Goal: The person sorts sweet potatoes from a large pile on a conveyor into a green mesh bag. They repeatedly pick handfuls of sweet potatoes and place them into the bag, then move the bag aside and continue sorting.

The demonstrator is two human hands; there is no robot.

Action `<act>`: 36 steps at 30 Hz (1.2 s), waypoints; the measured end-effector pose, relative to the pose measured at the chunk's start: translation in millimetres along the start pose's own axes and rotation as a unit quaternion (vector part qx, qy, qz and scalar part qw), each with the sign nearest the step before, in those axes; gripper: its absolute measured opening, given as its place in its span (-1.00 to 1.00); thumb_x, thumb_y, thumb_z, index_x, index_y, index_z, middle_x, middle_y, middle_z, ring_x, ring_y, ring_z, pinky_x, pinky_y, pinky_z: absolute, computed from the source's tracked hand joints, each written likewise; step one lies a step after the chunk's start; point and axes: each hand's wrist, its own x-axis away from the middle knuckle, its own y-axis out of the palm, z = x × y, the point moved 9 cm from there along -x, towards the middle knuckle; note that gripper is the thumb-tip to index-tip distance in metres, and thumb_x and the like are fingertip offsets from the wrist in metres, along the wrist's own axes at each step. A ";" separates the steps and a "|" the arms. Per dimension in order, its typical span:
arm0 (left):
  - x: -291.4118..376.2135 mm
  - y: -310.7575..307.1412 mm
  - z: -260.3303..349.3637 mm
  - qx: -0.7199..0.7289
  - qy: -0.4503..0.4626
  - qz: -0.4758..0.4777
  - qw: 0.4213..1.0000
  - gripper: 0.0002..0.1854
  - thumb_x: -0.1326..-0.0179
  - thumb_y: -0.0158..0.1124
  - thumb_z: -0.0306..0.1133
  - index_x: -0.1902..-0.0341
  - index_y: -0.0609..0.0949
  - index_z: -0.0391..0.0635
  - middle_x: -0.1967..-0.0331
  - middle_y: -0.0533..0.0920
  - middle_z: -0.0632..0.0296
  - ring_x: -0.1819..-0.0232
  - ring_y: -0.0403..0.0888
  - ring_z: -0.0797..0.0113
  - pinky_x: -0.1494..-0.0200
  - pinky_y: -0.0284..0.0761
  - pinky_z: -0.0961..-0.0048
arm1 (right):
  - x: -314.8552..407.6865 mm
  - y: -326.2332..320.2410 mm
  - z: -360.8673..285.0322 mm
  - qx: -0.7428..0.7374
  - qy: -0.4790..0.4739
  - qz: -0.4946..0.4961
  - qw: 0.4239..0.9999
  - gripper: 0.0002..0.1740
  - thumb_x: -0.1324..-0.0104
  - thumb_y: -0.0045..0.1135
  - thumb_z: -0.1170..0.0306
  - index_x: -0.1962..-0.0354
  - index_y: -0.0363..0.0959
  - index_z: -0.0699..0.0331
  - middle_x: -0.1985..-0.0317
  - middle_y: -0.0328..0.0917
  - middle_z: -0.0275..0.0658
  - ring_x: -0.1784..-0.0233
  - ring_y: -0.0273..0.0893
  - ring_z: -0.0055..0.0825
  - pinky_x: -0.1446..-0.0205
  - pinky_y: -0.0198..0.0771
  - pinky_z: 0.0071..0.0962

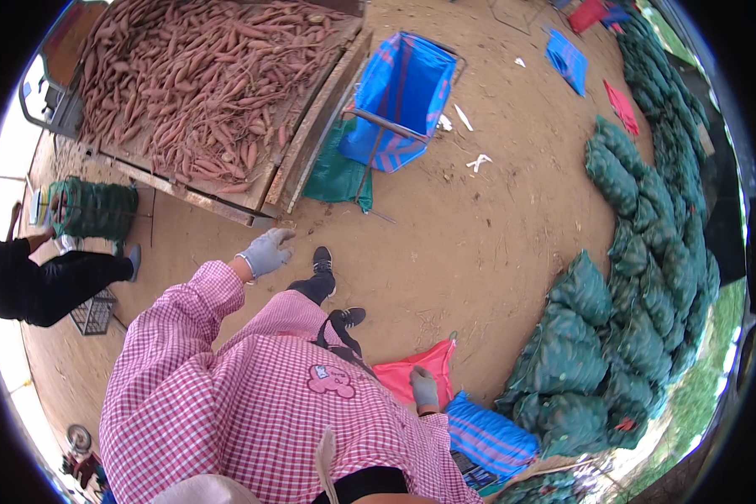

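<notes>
My left hand, in a grey work glove, reaches out with its fingers apart and nothing in them. It is nearest to the corner of a cart bed heaped with sweet potatoes. Lower on the right is my right hand, gloved too and seen from its back. Behind it a pink-red bag lies on the ground; whether the hand touches the bag I cannot tell. A blue striped bag lies just beyond that arm.
Beside the cart, a blue striped bag hangs open on a metal frame. Filled green mesh sacks line the right side. At left, another person bends by a filled green mesh sack and a plastic crate.
</notes>
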 end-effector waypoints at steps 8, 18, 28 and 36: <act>-89.6 -78.4 -114.2 -0.165 -0.156 0.236 0.945 -0.45 -0.25 0.33 -0.21 -0.31 0.56 -0.08 -0.38 0.48 -0.02 -0.43 0.40 -0.13 -0.47 0.27 -0.05 | -51.4 33.3 -244.9 0.310 -0.083 -0.144 0.936 -0.39 -0.45 0.02 0.11 -0.28 0.51 0.36 -0.28 0.58 0.11 -0.39 0.51 0.02 -0.46 0.39 -0.18; -191.5 -33.3 -184.1 -0.346 0.075 0.201 0.913 -0.33 -0.17 0.27 -0.22 -0.41 0.53 -0.10 -0.48 0.43 0.12 -0.55 0.29 0.00 -0.62 0.10 -0.04 | -254.8 278.8 -474.0 0.542 -0.357 -0.260 0.715 -0.44 -0.45 0.04 0.15 -0.24 0.51 0.35 -0.15 0.63 0.14 -0.23 0.58 0.06 -0.34 0.44 -0.05; -189.3 -25.1 -204.0 -0.311 0.116 0.256 0.908 -0.54 -0.14 0.24 -0.22 -0.14 0.73 0.00 -0.34 0.61 0.23 -0.44 0.50 0.07 -0.44 0.37 0.04 | -483.7 509.2 -540.5 0.753 -0.482 -0.035 0.446 -0.33 -0.31 0.25 0.00 -0.28 0.50 0.17 -0.22 0.60 -0.08 -0.28 0.52 -0.05 -0.26 0.46 -0.10; -190.6 -32.1 -198.3 -0.334 0.116 0.288 0.890 -0.65 -0.15 0.27 -0.21 0.02 0.79 0.04 -0.19 0.70 0.40 -0.33 0.62 0.33 -0.37 0.42 0.26 | -624.0 578.9 -568.2 0.755 -0.474 -0.023 0.452 -0.42 -0.24 0.29 0.04 -0.13 0.60 0.17 -0.11 0.66 -0.10 -0.18 0.60 -0.10 -0.18 0.51 -0.14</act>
